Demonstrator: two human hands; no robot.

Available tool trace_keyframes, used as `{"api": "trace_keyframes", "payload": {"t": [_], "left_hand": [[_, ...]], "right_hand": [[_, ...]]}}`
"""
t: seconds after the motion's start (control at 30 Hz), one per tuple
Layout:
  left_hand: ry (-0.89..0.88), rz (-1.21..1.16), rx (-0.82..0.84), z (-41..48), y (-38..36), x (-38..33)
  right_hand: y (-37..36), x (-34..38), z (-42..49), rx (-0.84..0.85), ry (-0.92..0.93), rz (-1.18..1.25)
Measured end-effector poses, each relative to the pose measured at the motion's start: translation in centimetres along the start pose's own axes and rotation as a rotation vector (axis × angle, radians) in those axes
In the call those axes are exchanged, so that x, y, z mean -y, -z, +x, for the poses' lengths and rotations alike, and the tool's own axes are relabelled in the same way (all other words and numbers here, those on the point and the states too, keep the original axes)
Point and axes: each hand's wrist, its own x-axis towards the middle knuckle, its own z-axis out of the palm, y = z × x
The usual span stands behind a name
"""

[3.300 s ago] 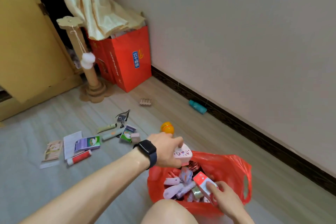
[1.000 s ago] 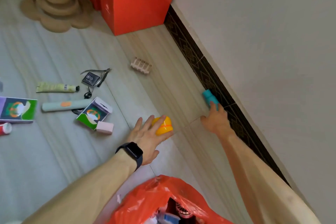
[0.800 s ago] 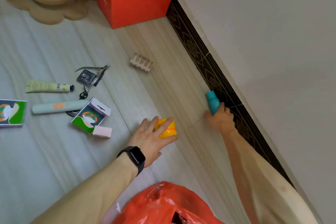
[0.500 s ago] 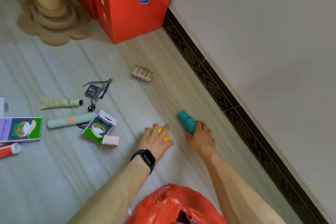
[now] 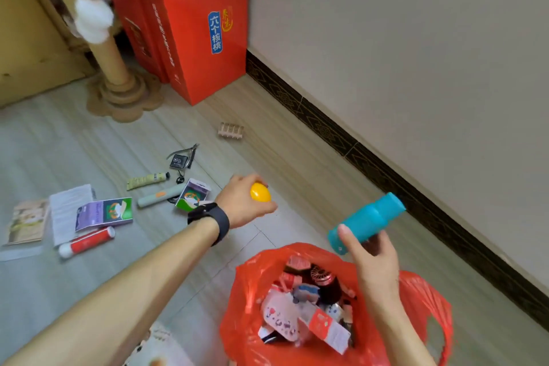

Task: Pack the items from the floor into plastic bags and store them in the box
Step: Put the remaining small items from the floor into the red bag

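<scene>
Plainly 六个核桃 on red carton (image 5: 190, 62); teal bottle (image 5: 368, 220) in right grip (image 5: 375, 264)

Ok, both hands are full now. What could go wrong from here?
The teal bottle lies tilted in the right hand, near the red bag; it may slip and miss the opening. The yellow ball in the left hand is not over the bag; released early, it could roll away across the floor.

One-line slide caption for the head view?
Left hand holds a yellow ball, right hand a teal bottle, beside the open red plastic bag on the floor.
</scene>
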Motion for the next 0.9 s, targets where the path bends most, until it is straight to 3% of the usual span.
{"api": "trace_keyframes", "payload": {"t": [0.07,0.1,0.23,0.37,0.43,0.57,0.73,0.9], "left_hand": [[-0.074,-0.037,0.038,-2.2,0.3,-3.4],[-0.099,-0.063,0.092,-3.5,0.0,-4.9],[-0.254,-0.014,0.385,-8.7,-4.1,-8.4],[-0.336,0.519,0.555,-12.5,-10.5,-7.6],[-0.333,0.748,0.497,-13.6,-13.2,-5.6],[-0.315,0.866,0.372,-15.0,-16.2,-1.7],[-0.575,1.094,0.171,-14.7,-15.1,-0.6],[-0.491,1.357,0.119,-13.5,-12.0,0.0]], "right_hand": [[1.2,-1.3,-4.2,0.261,-0.096,-0.185],[1.9,-2.3,-5.8,0.308,-0.130,-0.197],[5.1,-6.6,-8.5,-0.096,-0.253,-0.024],[6.1,-10.0,-10.7,0.035,-0.310,-0.402],[6.5,-10.6,-11.2,0.090,-0.293,-0.568],[6.9,-11.1,-10.6,0.107,-0.206,-0.774],[7.2,-11.2,-9.1,0.119,-0.154,-0.885],[6.6,-11.6,-8.3,0.208,-0.102,-0.961]]}}
